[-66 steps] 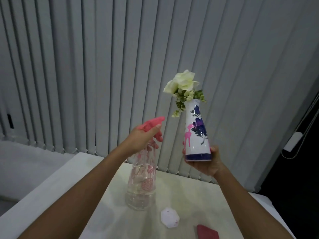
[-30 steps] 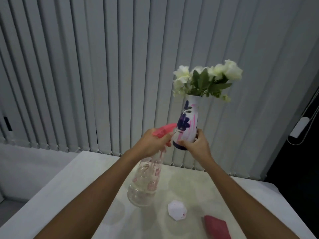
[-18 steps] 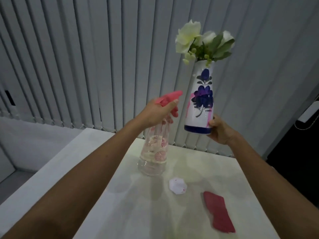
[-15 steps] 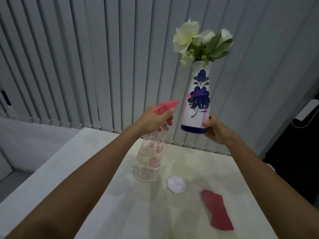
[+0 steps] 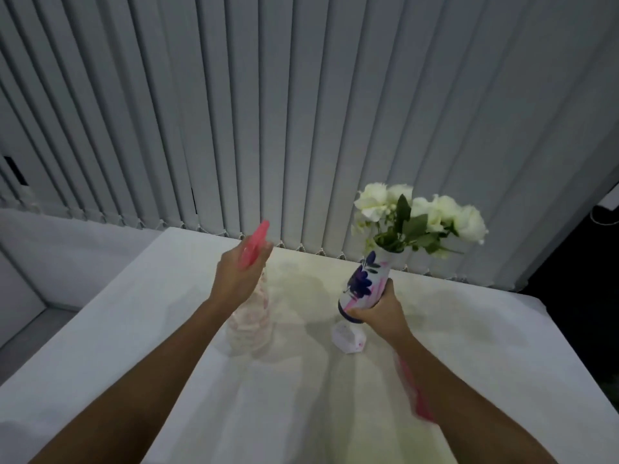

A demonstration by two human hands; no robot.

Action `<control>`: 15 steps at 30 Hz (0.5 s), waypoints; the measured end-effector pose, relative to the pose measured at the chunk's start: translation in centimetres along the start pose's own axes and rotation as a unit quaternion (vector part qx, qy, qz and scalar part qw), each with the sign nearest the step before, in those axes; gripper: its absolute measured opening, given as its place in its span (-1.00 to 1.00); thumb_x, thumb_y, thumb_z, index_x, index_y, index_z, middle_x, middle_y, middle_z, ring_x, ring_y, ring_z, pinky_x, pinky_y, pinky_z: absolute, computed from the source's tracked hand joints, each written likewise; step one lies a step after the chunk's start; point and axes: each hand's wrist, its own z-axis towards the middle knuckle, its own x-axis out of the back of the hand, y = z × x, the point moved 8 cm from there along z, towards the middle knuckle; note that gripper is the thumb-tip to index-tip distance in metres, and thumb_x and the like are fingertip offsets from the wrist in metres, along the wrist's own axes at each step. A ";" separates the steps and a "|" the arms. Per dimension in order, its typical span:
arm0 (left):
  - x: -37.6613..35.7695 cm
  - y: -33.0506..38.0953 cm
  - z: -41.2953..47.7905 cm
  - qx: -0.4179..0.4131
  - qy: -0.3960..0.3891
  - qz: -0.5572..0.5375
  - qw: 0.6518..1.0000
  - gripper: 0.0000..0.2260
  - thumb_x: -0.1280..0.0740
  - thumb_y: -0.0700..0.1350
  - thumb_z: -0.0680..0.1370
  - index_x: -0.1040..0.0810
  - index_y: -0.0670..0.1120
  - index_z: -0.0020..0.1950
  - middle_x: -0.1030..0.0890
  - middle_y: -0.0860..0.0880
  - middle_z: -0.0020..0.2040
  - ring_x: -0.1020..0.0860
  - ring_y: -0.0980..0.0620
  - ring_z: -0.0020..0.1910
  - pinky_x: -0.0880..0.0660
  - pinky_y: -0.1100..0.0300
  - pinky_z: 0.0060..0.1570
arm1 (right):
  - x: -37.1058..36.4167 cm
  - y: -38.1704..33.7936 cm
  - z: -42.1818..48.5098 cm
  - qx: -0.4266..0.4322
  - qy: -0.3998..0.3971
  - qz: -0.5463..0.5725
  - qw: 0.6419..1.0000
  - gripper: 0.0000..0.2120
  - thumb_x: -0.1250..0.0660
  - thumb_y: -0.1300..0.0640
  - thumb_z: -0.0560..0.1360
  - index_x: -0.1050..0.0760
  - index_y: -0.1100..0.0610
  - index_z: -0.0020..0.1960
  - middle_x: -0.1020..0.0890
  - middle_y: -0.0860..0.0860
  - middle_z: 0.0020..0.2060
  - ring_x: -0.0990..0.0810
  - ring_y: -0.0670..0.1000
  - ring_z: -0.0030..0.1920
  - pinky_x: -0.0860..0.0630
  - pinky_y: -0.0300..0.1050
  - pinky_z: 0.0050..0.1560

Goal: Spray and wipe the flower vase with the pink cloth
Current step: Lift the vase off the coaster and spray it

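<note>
Vase (image 5: 365, 284) (glazed, prob. slippery wet, fragile) is gripped low by right hand (image 5: 380, 311); spray bottle (image 5: 249, 316) clasped by left hand (image 5: 239, 276).

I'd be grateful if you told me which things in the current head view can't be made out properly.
- Pink cloth: mostly hidden behind the right forearm, and blurred.
- Spray bottle: body motion-blurred; trigger covered by the left hand.
- Vase: base wrapped by the right hand, tilted.
- Small white object: blurred, unidentifiable.
</note>
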 end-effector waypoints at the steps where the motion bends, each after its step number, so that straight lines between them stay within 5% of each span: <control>1: 0.1 -0.6 -0.4 0.005 0.008 0.009 1.000 -0.72 -0.13 0.38 0.45 -0.45 0.43 0.11 -0.66 -0.06 -0.16 -0.64 -0.03 -0.16 -0.58 0.02 -0.08 | -0.4 1.0 -0.4 -0.009 0.009 -0.005 1.000 -0.30 -0.64 0.10 0.16 -0.30 -0.01 0.14 -0.56 -0.12 -0.07 -0.59 0.03 -0.01 -0.49 -0.17 -0.08; 4: 0.2 -2.3 -1.6 0.023 0.042 0.011 0.999 -0.76 -0.18 0.29 0.50 -0.49 0.18 -0.11 -0.63 -0.16 -0.23 -0.61 -0.14 -0.21 -0.56 -0.03 -0.11 | -0.9 3.1 -1.2 -0.014 0.037 -0.024 0.999 -0.33 -0.64 0.10 0.18 -0.29 0.06 0.13 -0.55 -0.02 -0.09 -0.57 0.07 -0.06 -0.44 -0.16 -0.09; 10: 0.6 -4.8 -2.8 0.054 0.098 0.003 0.994 -0.90 -0.22 0.14 0.57 -0.42 0.26 -0.16 -0.64 -0.19 -0.17 -0.62 -0.18 -0.16 -0.55 0.03 -0.12 | -2.0 4.2 -1.5 -0.009 0.038 -0.036 0.999 -0.17 -0.53 -0.10 0.04 -0.34 0.21 0.19 -0.52 -0.02 -0.07 -0.51 0.00 -0.08 -0.40 -0.22 -0.09; 12: 0.5 -5.0 -2.8 0.055 0.090 0.003 0.994 -0.88 -0.19 0.16 0.57 -0.49 0.20 -0.03 -0.63 -0.17 -0.15 -0.63 -0.16 -0.15 -0.54 0.06 -0.11 | -2.5 4.5 -1.6 -0.004 0.032 -0.028 0.999 -0.17 -0.53 -0.13 0.03 -0.35 0.18 0.18 -0.52 -0.05 -0.08 -0.52 -0.04 -0.11 -0.38 -0.36 -0.17; 15: 0.2 -4.5 -2.2 0.041 0.056 0.031 0.997 -0.61 -0.17 0.18 0.56 -0.45 0.03 0.30 -0.61 -0.07 -0.14 -0.60 -0.02 -0.18 -0.48 0.18 -0.16 | -2.9 5.0 -1.6 -0.002 0.027 -0.028 0.999 -0.33 -0.64 0.14 0.16 -0.32 0.08 0.12 -0.53 -0.07 -0.11 -0.54 -0.03 -0.12 -0.36 -0.51 -0.28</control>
